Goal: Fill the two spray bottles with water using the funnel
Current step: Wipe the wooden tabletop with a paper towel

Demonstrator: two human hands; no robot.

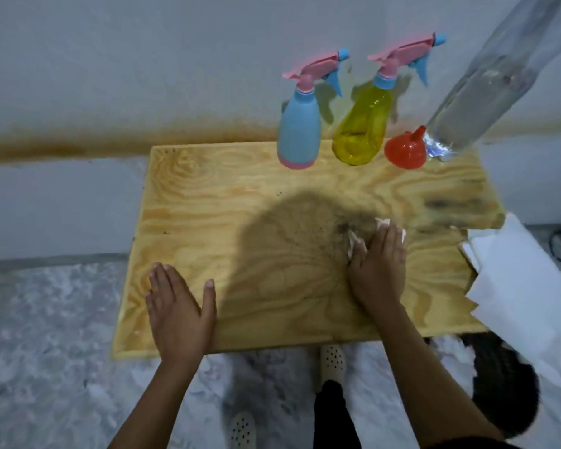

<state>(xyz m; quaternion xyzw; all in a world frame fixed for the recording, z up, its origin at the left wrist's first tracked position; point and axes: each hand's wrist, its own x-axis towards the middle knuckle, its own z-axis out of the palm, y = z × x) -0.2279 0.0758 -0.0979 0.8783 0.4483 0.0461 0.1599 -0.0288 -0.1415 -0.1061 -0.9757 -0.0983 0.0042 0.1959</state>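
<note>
A blue spray bottle (pixel 298 124) and a yellow see-through spray bottle (pixel 363 124) stand at the far edge of the wooden board (pixel 240 196), both with pink trigger heads on. A red funnel (pixel 406 151) lies mouth-down to their right, beside a tall clear water bottle (pixel 486 89). My left hand (pixel 178 309) lies flat and open on the board's near left part. My right hand (pixel 378 267) presses a white tissue (pixel 353 244) onto the board right of the middle.
A white paper bag (pixel 518 286) with a zigzag edge hangs over the board's right side. A grey wall with a rusty stain runs behind. My feet in pale perforated shoes (pixel 332 359) stand on the mottled floor below the near edge.
</note>
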